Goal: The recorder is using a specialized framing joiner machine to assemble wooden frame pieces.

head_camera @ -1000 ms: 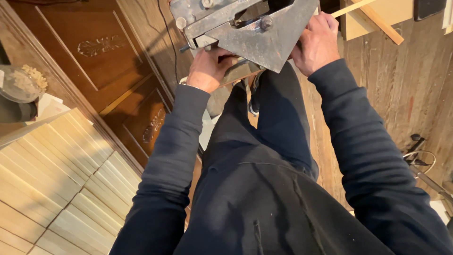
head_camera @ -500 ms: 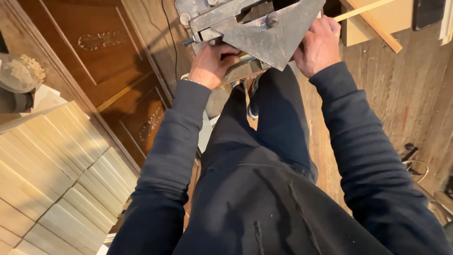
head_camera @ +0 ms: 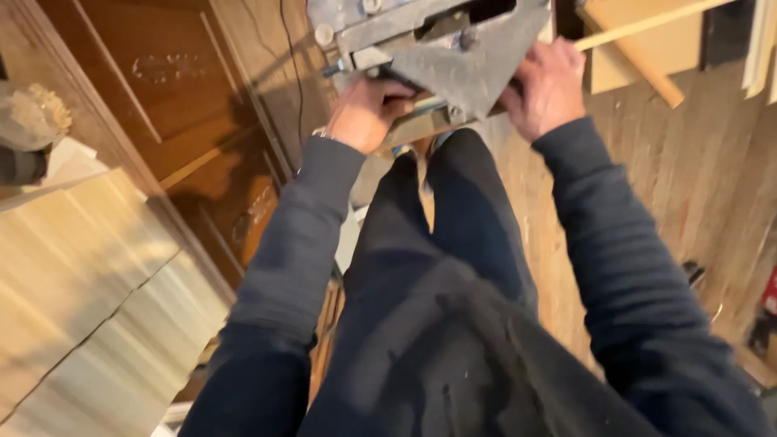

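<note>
I have both hands clamped on the grey metal tool (head_camera: 453, 48) out front above my knees: left hand (head_camera: 368, 113) underneath, right hand (head_camera: 546, 89) on its edge. It looks heavy, rigid, sharp-cornered.

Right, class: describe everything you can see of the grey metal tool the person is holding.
The metal tool is dull grey, seemingly cast metal, with a flat triangular plate narrowing to a point toward the person, plus a bar and round bolts or knobs along its upper part. Its top is cut off by the frame. It is held out in front, above the wooden floor. The left hand grips beneath its left side; the right hand holds its right edge.
</note>
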